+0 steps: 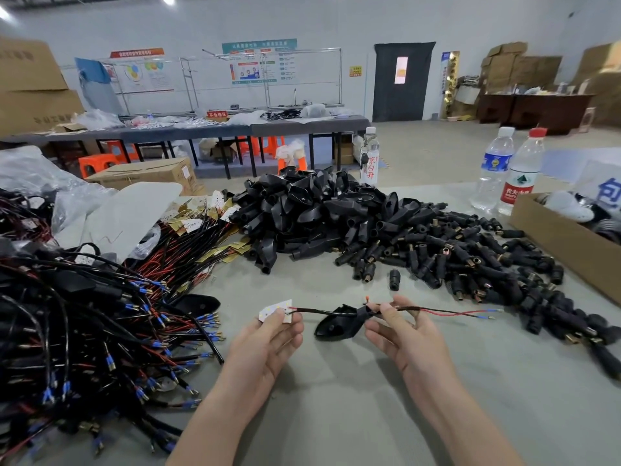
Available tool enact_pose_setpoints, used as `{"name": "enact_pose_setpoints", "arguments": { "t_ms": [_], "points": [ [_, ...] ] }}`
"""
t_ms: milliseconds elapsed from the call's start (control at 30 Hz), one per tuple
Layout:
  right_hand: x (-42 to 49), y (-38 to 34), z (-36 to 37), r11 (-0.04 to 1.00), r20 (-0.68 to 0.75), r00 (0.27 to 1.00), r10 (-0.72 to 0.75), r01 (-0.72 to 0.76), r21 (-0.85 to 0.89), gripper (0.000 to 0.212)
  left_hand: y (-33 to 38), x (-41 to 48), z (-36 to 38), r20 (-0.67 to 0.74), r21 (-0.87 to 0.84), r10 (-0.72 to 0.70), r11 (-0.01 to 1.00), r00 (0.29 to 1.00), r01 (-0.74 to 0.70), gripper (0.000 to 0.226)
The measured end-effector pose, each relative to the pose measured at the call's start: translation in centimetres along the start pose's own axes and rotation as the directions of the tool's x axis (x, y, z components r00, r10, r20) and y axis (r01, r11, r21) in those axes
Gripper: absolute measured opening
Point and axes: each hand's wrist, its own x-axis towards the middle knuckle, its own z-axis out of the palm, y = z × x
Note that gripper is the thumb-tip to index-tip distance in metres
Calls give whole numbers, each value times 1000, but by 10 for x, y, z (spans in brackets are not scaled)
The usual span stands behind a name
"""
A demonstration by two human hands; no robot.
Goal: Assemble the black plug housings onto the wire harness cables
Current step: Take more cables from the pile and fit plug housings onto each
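a grey worktable (pixel 336 408) fills the lower view. its left side is buried under a tangle of black harnesses (pixel 84 331) with red leads and blue-tipped terminals, which reaches almost to the left forearm. across the middle lies a heap of black shell housings (pixel 319 210), and to its right a spread of small black plugs (pixel 470 260) with brass ends runs to the right, up to a cardboard box (pixel 564 247) at the table's right side. a bundle of red and black wires (pixel 201 240) lies between the tangle and the shell heap, with clear plastic bags (pixel 127 213) behind it. three water bottles stand at the far edge: two (pixel 494 169) (pixel 522 176) near the box, one (pixel 369 156) behind the shells. one plug (pixel 394 280) stands alone just ahead of the hands.

the cable (pixel 312 311) is stretched roughly level, left to right, over the bare patch near the front. its red and black leads (pixel 463 312) trail right, ending in blue terminals. the housing (pixel 339 322) is threaded on it at mid-length; its long axis slants, with the wide end down-left and the narrow neck up-right. whether it touches the table i cannot tell.

the left hand (pixel 268 341), palm up, pinches the white board (pixel 279 311) at the cable's left end between thumb and fingertips. the right hand (pixel 403 331) pinches the cable just beside the housing's neck, other fingers loosely curled.
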Motion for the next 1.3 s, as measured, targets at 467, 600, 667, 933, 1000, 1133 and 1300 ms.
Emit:
{"name": "enact_pose_setpoints", "arguments": {
  "t_ms": [467, 600, 667, 933, 1000, 1133, 1300],
  "points": [
    [-8, 18, 16, 997, 95, 993, 73, -72, -16, 22, -22, -4, 11, 106, 690, 279, 670, 954, -273, 21],
    [-8, 18, 15, 998, 94, 994, 53, -50, -31, 15, -25, -5, 10, 136, 817, 413, 467, 901, -337, 43],
    [-9, 17, 15, 998, 92, 995, 46, -43, -37, 10, -24, -3, 8, 128, 827, 446, 445, 886, -344, 45],
    [-7, 17, 13, 996, 93, 993, 68, -63, -58, 7, -24, 3, -1, 133, 885, 490, 332, 861, -326, 33],
    [-7, 17, 14, 997, 86, 994, 62, -58, -46, 7, -26, 4, -2, 143, 897, 475, 308, 868, -317, 19],
    [-8, 18, 14, 998, 103, 993, 55, -51, -45, 5, -29, 6, -5, 177, 916, 469, 242, 865, -319, 14],
    [-8, 19, 14, 997, 119, 992, 50, -43, -63, 5, -29, 4, -5, 226, 909, 460, 218, 858, -356, 23]
  ]
}}
